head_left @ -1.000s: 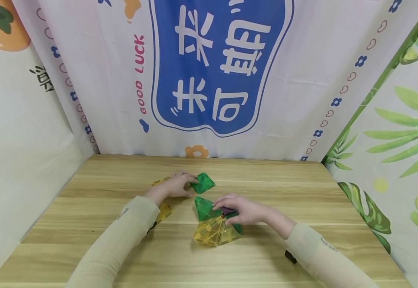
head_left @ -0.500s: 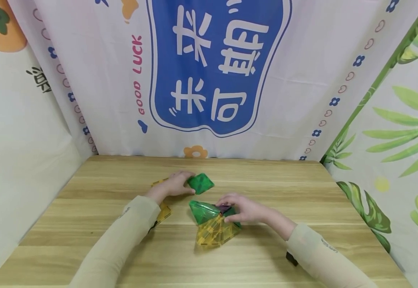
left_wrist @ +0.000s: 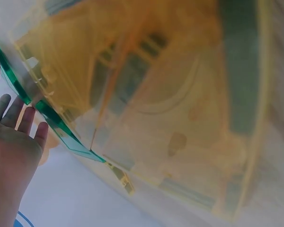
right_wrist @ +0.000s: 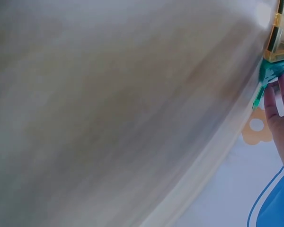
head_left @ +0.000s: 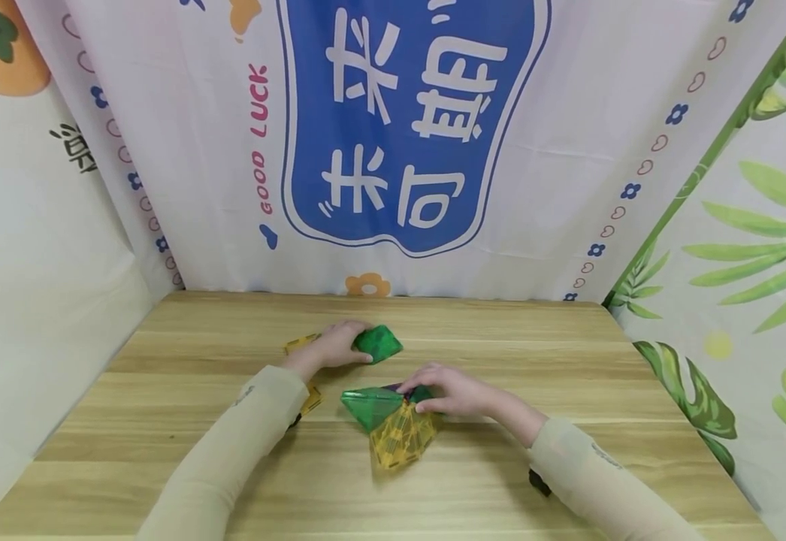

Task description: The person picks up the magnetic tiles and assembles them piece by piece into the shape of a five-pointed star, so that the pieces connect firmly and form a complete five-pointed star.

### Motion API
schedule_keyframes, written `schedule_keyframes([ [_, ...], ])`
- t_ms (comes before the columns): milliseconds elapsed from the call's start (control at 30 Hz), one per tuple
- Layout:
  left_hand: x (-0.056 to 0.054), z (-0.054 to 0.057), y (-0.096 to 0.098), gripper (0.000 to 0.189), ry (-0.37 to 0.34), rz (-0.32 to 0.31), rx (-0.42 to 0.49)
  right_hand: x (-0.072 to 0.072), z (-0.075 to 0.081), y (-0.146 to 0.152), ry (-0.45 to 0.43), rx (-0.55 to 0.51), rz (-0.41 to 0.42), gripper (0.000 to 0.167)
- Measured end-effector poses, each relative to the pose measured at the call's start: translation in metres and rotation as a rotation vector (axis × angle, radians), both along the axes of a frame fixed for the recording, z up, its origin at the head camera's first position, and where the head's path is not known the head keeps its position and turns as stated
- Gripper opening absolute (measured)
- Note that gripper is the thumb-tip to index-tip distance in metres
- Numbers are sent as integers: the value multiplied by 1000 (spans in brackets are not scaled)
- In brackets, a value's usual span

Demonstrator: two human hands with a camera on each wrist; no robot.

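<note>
In the head view my left hand [head_left: 340, 346] grips the near-left edges of a green translucent magnetic tile [head_left: 381, 343], thumb at one edge and fingertips at another. The left wrist view shows this hand [left_wrist: 16, 137] with green tiles [left_wrist: 61, 130] at its fingertips. My right hand [head_left: 452, 389] holds the top of a small peaked magnetic tile structure, with green [head_left: 369, 407] and yellow panels [head_left: 403, 436] and a purple panel partly hidden under the fingers. In the right wrist view the right hand [right_wrist: 283, 106] shows only at the edge, fingers against the structure's green part [right_wrist: 274, 71].
Yellow tiles [head_left: 313, 400] lie beneath and beside the left forearm, partly covered, and another yellow tile [head_left: 298, 343] shows behind the left wrist. The wooden table [head_left: 501, 481] ends at a printed cloth backdrop [head_left: 217, 263] at the back, with cloth on both sides.
My right hand has turned the tile structure, so its green panel swings left and towards me, and the yellow panels rotate round. My left hand stays at the green tile, which hardly moves.
</note>
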State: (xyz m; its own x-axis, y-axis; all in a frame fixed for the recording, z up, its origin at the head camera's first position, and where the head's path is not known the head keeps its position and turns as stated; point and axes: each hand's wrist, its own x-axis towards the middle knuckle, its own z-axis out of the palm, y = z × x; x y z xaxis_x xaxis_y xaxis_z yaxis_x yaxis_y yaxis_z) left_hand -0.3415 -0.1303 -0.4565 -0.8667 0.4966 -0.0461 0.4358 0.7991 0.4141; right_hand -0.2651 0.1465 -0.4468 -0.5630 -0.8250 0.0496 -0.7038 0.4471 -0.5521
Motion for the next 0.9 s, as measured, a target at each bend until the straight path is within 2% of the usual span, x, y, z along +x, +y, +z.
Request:
schedule_keyframes([
  [233,3,5,-1,67,4,-53,33,-1,-1,-2,-3,-4,17,38],
  [300,4,6,-1,68,-3,-64,42,-2,-1,-2,-45,-16,5,38],
  [467,5,11,-2,75,-63,-47,86,-15,-1,-5,-163,-126,-104,34],
  [567,3,12,-1,81,-113,-27,94,-25,-1,-7,-136,-175,-183,30],
  [667,2,13,-1,86,-142,-19,91,-32,-2,-10,-104,-151,-248,29],
  [767,1,14,-1,86,-148,-5,102,-37,-3,-13,-106,-115,-277,31],
  [900,2,15,1,77,-141,26,122,-42,-4,-18,-112,-91,-300,33],
])
